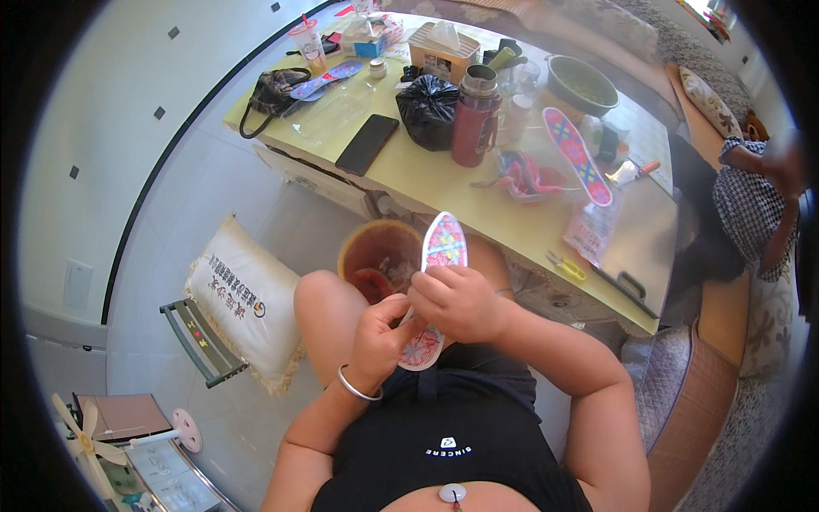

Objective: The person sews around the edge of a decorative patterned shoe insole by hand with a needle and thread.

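Observation:
An insole (445, 241) with a red, blue and yellow stitched pattern is held upright over my lap. My right hand (456, 303) wraps across its middle, fingers curled. Just beside it, my left hand (381, 337) is closed near the insole's edge, thumb and fingers pinched together. Whether a needle or thread sits between the fingers is too small to make out. The insole's toe end shows above my hands and its heel end below; the middle is covered. A matching insole (578, 155) lies on the table ahead, to the right.
On the yellow table (324, 166) stand a phone (367, 145), a black plastic bag (429, 111), a red thermos (474, 119) and a green basin (583, 84). Yellow-handled scissors (566, 265) lie near its edge. Below are a bucket (358, 247) and a cushion (243, 290). Another person (751, 205) is at right.

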A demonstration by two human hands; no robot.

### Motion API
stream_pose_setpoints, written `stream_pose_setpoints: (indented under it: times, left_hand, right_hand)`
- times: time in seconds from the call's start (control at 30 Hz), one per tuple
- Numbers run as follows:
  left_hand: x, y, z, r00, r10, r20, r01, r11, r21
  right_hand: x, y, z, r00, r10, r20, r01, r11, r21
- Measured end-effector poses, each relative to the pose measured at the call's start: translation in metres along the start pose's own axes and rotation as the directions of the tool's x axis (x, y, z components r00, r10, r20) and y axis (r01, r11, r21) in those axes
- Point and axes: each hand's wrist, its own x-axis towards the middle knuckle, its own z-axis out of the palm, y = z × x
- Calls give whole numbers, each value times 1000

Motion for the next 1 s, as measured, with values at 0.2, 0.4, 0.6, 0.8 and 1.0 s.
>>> stream_pose_setpoints:
  times: [0.2,0.4,0.6,0.8,1.0]
  left_hand:
    - [6,-6,-9,999,6,44,6,963,-269]
    - [-1,3,-4,1000,-19,-10,15,953,-302]
    - [6,-18,-13,998,-63,27,67,977,-204]
    - [19,-8,-6,951,309,33,-311,946,94]
    - [30,-29,-33,965,50,-259,-115,964,-241]
  right_hand:
    - [14,-1,4,955,-207,-211,206,978,-29]
    - [15,4,11,985,-121,-125,121,993,-6]
    - [21,3,10,984,-175,37,171,981,92]
    - [38,-30,2,953,118,-278,29,881,473]
    - [6,-85,-22,852,405,331,-394,80,916]
